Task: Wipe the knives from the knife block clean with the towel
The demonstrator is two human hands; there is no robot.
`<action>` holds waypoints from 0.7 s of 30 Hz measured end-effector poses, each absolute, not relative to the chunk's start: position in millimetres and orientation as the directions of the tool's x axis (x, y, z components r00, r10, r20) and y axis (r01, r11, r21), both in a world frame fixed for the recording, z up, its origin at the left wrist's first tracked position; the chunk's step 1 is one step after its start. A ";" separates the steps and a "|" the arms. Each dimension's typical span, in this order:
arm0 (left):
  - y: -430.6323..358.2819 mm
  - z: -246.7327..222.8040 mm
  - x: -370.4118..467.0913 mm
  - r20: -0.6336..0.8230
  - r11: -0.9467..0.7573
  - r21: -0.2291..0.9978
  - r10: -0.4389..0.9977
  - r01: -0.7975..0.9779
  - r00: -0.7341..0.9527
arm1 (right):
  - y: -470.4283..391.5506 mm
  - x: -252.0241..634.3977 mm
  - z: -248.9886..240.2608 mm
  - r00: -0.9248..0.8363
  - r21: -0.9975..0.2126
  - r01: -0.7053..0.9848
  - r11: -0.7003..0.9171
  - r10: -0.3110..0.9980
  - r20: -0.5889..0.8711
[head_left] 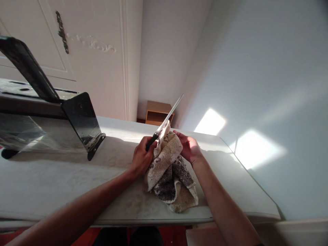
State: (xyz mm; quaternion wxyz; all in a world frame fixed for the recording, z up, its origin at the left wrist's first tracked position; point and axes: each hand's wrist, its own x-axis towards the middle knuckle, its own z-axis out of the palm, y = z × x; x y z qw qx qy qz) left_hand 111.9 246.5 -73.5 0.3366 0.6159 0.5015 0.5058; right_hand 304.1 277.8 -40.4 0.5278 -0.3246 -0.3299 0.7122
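Note:
My left hand [144, 153] is closed around the black handle of a knife [170, 113], whose long narrow blade points up and away to the right. A worn, stained brown-and-cream towel [167, 159] is bunched against the lower blade and hangs down to the table. My right hand [190, 147] grips the towel from the right, its palm partly turned up and some fingers hidden behind the cloth. Both forearms reach in over the front edge of the white table [123, 201].
A black-framed machine [79, 114] with a long raised handle stands on the table at left. Behind are a white cabinet door [99, 68] and a small wooden shelf unit [156, 106]. A pale wall [256, 75] with sunlit patches borders the table on the right.

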 end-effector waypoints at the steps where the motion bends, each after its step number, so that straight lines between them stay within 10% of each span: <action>1: 246.8 -73.3 111.8 0.286 -0.272 0.927 0.958 0.260 -0.017 | 276.7 303.4 -41.4 -0.250 -0.831 -0.512 -0.220 0.963 -0.100; 11: 245.1 -76.1 112.5 0.323 -0.329 0.937 0.944 0.121 0.065 | 264.3 269.4 -59.0 -0.308 -0.914 -0.385 -0.127 0.951 -0.002; 21: 241.7 -74.4 107.9 0.295 -0.300 0.780 0.950 0.549 0.101 | 259.1 256.4 -68.3 -0.127 -0.976 -0.213 -0.052 0.992 -0.025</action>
